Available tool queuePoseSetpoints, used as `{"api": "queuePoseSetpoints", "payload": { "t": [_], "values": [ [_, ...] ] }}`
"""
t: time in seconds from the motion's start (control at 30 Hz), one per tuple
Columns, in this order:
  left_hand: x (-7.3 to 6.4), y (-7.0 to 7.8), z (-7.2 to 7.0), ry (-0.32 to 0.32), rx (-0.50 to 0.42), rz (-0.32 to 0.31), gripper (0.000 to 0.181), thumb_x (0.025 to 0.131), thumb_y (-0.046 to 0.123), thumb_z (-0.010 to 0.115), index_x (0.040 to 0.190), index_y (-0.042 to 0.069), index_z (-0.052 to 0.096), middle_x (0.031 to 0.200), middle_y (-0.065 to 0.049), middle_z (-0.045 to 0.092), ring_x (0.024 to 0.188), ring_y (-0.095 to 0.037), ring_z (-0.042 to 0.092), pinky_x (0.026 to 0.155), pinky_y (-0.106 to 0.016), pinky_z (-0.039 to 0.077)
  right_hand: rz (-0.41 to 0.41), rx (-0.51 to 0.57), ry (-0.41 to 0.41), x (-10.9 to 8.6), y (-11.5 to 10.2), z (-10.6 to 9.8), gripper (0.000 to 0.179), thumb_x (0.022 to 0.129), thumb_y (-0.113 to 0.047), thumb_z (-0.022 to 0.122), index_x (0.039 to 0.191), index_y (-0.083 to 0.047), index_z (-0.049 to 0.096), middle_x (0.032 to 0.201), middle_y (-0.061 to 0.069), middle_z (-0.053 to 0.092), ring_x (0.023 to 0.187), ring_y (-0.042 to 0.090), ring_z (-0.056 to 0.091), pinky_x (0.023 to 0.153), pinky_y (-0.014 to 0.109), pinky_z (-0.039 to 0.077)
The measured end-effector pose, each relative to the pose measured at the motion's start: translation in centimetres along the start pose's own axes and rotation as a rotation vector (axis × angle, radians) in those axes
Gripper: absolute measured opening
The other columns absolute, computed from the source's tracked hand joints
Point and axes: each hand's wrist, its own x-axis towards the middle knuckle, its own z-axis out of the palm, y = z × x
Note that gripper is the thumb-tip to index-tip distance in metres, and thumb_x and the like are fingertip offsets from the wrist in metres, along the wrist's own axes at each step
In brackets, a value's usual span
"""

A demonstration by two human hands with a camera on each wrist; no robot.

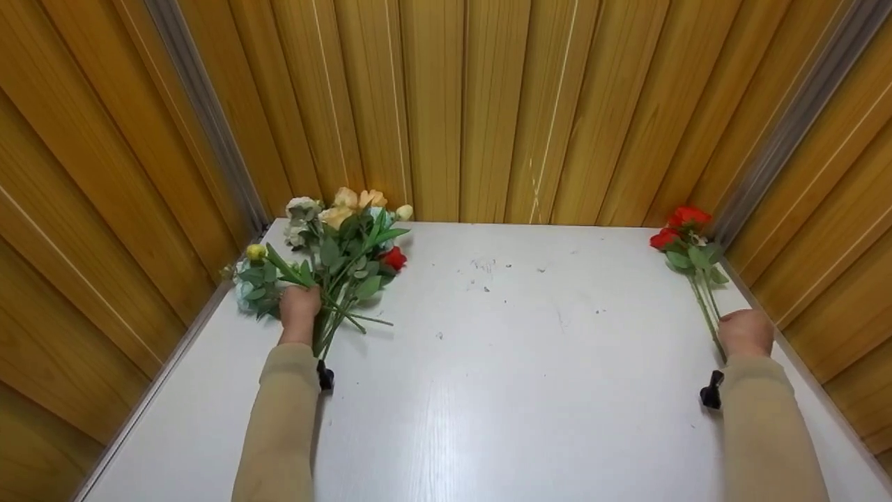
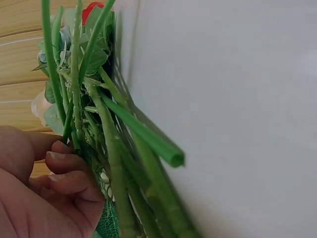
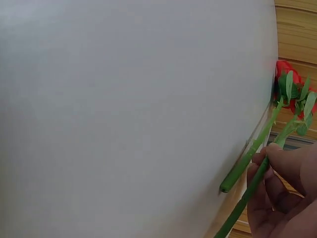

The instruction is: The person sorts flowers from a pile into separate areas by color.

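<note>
At the far left of the white table, my left hand (image 1: 300, 307) pinches a thin green flower stem (image 2: 94, 44) between thumb and fingers. Around it lies a bunch of flowers (image 1: 338, 258) with cream, peach, pale blue and red heads. A yellow flower (image 1: 256, 252) is just beyond this hand; whether its stem is the pinched one, I cannot tell. On the far right, my right hand (image 1: 747, 333) pinches the stem of a red rose (image 3: 252, 191). Another stem (image 3: 242, 168) lies beside it, apart from the fingertips, and the red heads (image 1: 690, 215) are close together.
The white tabletop (image 1: 488, 376) stretches between the hands, with small dark marks toward the back. Wood-look panel walls (image 1: 488, 111) stand behind and on both sides. Cut stem ends (image 2: 173, 157) stick out toward the table's middle.
</note>
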Motion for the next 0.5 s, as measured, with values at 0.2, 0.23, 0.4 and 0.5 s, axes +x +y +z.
{"api": "queuePoseSetpoints", "payload": {
  "t": [0.2,0.23,0.4,0.5],
  "values": [
    [0.11,-0.01,-0.08,0.085,-0.112,0.04,0.029,0.107,0.022,0.048,0.109,-0.002,0.064,0.101,-0.017,0.062,0.09,-0.029,0.056,0.085,-0.047,0.05,-0.056,-0.099,-0.022,-0.07,0.21,0.21,0.037,0.091,0.0,0.05,0.121,0.017,0.063,0.123,0.039,0.063,0.112,0.061,0.056,0.092,0.063,0.051],
    [0.07,0.05,-0.1,0.092,-0.131,0.046,0.031,0.107,0.022,0.048,0.117,-0.003,0.064,0.109,-0.019,0.063,0.095,-0.03,0.057,0.089,-0.049,0.05,-0.061,-0.114,-0.032,-0.08,0.26,0.22,0.038,0.091,0.0,0.05,0.122,0.017,0.062,0.123,0.039,0.062,0.112,0.061,0.056,0.091,0.062,0.052],
    [-0.2,0.37,-0.24,0.12,-0.228,0.044,0.036,0.108,0.021,0.05,0.13,-0.005,0.061,0.131,-0.027,0.062,0.117,-0.04,0.06,0.102,-0.052,0.049,-0.053,-0.118,-0.062,-0.16,0.3,0.23,0.039,0.093,-0.002,0.048,0.126,0.016,0.06,0.128,0.039,0.06,0.112,0.061,0.055,0.092,0.063,0.05],
    [-0.42,0.57,-0.31,0.139,-0.297,0.043,0.037,0.107,0.019,0.053,0.137,-0.003,0.059,0.133,-0.026,0.064,0.12,-0.039,0.063,0.101,-0.048,0.052,-0.043,-0.101,-0.072,-0.25,0.22,0.18,0.04,0.094,-0.003,0.047,0.127,0.016,0.06,0.129,0.039,0.059,0.114,0.06,0.055,0.094,0.063,0.051]
  ]
}}
